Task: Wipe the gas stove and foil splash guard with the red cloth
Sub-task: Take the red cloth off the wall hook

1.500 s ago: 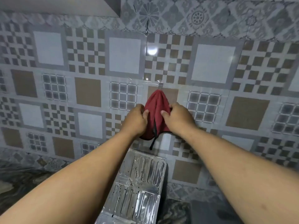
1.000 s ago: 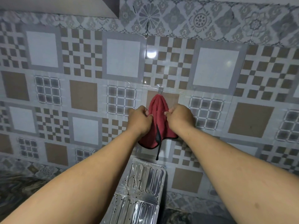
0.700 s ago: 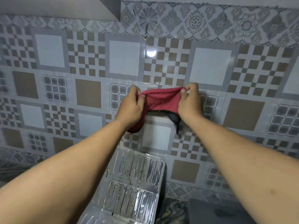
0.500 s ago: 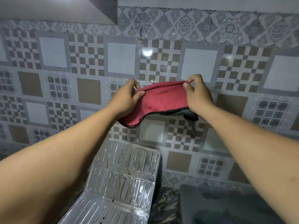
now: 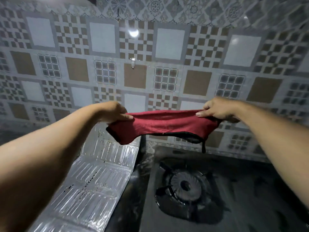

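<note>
You hold the red cloth [image 5: 160, 124] stretched above the gas stove [image 5: 185, 185], left hand [image 5: 113, 113] and right hand [image 5: 217, 108] fingers pinching its ends; it sags softly, seemingly light, so bunch it mid-cloth.

Above the stove: the red cloth [image 5: 160, 124] stretched between left hand [image 5: 113, 112] and right hand [image 5: 217, 108] spans the air over the gas stove [image 5: 234, 190], apart from it
Burner: pan supports [image 5: 184, 183] stand up from the dark top; bare flat top to their right
Left side: foil splash guard [image 5: 93, 181] stands tilted beside the stove
Behind: tiled wall [image 5: 167, 44], a small hook [image 5: 133, 62] jutting out
</note>
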